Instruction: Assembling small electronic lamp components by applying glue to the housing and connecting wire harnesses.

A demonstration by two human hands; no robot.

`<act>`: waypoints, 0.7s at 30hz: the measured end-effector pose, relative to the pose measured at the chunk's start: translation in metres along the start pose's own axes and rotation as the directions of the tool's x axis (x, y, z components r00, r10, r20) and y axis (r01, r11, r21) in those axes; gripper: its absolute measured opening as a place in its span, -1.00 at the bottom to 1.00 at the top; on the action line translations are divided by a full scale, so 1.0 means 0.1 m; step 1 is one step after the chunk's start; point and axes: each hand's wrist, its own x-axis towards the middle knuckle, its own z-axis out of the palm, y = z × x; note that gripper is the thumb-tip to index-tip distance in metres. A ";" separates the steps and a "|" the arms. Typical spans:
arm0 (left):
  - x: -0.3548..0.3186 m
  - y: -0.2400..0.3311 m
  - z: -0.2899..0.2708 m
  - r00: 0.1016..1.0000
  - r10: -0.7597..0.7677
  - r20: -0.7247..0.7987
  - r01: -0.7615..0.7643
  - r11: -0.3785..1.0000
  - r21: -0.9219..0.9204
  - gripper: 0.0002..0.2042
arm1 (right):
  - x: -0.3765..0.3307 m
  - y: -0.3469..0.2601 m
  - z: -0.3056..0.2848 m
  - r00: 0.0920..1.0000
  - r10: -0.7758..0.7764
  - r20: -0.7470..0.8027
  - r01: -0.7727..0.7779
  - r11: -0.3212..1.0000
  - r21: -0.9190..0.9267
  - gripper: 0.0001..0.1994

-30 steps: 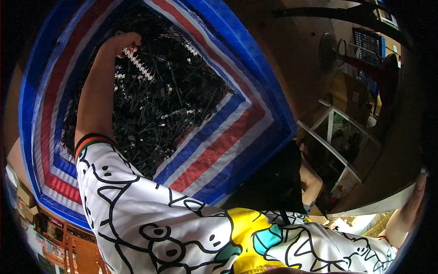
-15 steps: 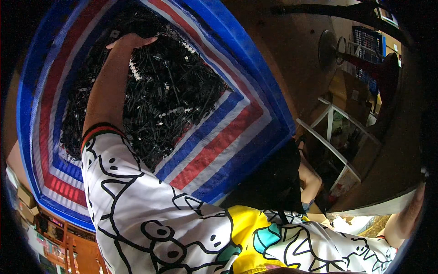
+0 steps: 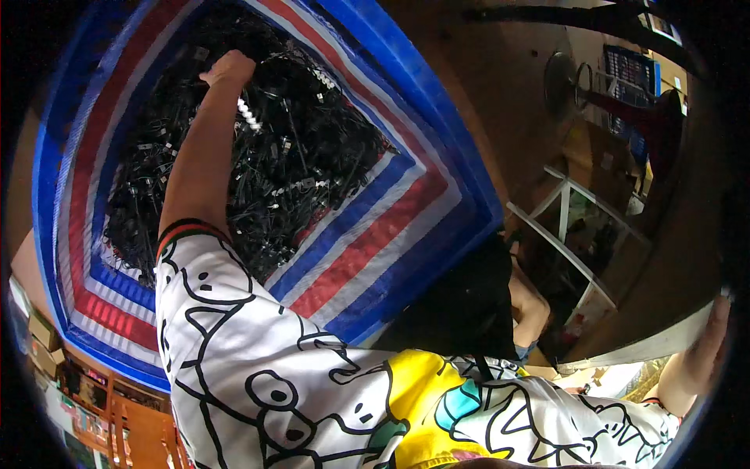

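Note:
My left hand (image 3: 230, 69) is deep in a big striped woven bag (image 3: 367, 242), its fingers curled down into a heap of black cables (image 3: 273, 156). The fingers look closed, but whatever lies under them is hidden. Beside that wrist lies a white ribbed strip (image 3: 248, 115), slightly blurred. Far off at the right rim, my right hand (image 3: 712, 344) is by the edge of a pale board (image 3: 656, 344); its fingers are dark and cut by the picture's edge. Small pale connectors are scattered among the cables.
The bag's blue rim (image 3: 469, 156) surrounds the heap. To the right stand a white metal frame (image 3: 574, 242), a round-based stand (image 3: 559, 78) and blue crates (image 3: 625, 70). Another person's bent leg (image 3: 530, 309) shows near the bag. Wooden furniture (image 3: 137, 426) and cardboard boxes (image 3: 45, 352) are at lower left.
My left hand has gone from spread fingers to curled ones, and its arm has shifted slightly right. The white strip beside it has moved right. My right hand has moved slightly.

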 end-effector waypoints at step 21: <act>-1.64 -0.85 -0.64 0.835 0.547 -0.058 -0.372 0.484 -0.792 -0.73 | 0.35 -0.56 0.23 0.956 -0.286 -0.059 0.288 0.958 0.014 -0.65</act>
